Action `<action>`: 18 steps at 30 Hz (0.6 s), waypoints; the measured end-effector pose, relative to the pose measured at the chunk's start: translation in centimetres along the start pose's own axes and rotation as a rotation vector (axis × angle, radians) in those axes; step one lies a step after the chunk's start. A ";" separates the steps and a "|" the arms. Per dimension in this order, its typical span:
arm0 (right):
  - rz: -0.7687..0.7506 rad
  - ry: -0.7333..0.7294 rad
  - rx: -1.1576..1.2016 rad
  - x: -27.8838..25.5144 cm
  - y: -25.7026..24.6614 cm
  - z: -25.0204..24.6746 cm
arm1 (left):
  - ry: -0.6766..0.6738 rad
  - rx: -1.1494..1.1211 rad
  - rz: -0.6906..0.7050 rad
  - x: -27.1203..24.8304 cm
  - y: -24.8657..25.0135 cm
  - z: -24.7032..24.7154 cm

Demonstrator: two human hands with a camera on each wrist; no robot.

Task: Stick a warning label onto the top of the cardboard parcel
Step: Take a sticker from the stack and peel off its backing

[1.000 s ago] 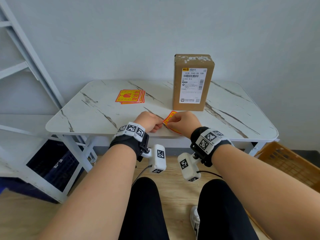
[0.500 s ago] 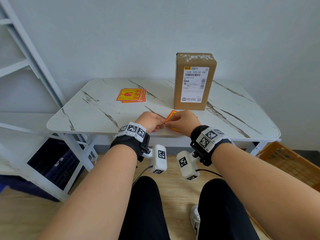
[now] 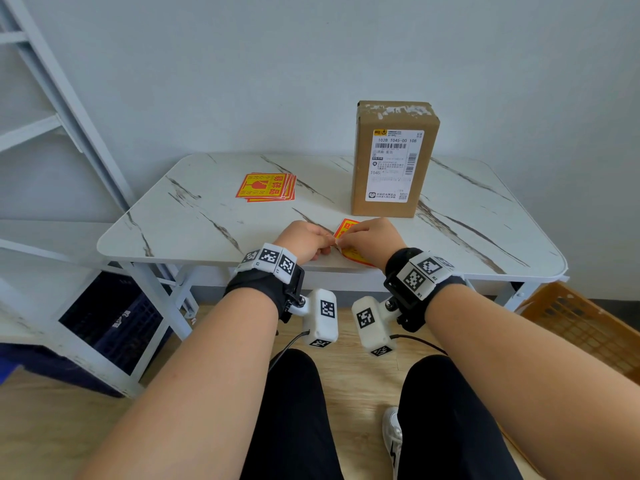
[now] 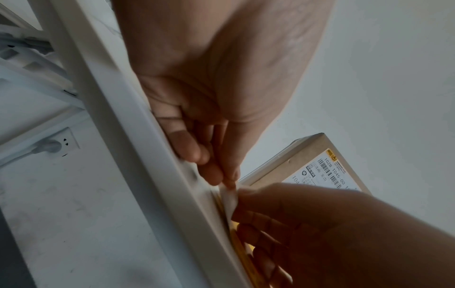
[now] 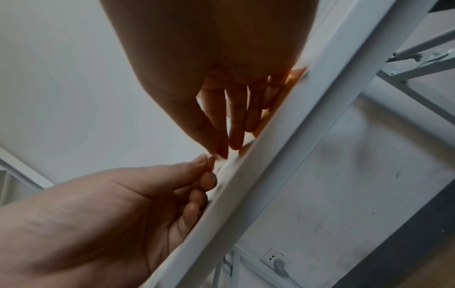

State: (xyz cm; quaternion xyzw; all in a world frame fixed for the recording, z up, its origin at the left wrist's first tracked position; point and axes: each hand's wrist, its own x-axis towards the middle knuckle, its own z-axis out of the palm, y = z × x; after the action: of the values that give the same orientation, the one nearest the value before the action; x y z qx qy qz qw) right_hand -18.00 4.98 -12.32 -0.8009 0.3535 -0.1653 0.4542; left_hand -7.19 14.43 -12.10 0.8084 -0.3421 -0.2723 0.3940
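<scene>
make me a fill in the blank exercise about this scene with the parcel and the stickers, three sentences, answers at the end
1. The cardboard parcel stands upright on the marble-patterned ____.
2. Both the left hand and the right hand pinch one warning ____ at the table's near edge.
3. The stack of spare labels lies to the ____ of the parcel.

Answers: table; label; left

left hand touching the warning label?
Touching. Left wrist view: left hand fingertips pinch the white corner of the warning label.
</scene>
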 end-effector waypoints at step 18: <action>0.048 0.129 -0.010 0.7 -0.7 0.6 | 0.189 -0.095 -0.164 0.2 0.7 0.2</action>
State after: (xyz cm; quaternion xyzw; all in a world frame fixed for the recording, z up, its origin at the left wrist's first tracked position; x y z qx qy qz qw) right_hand -16.80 5.07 -12.09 -0.7821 0.4019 -0.2039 0.4305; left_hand -7.40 13.84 -11.63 0.8361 -0.2229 -0.2424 0.4388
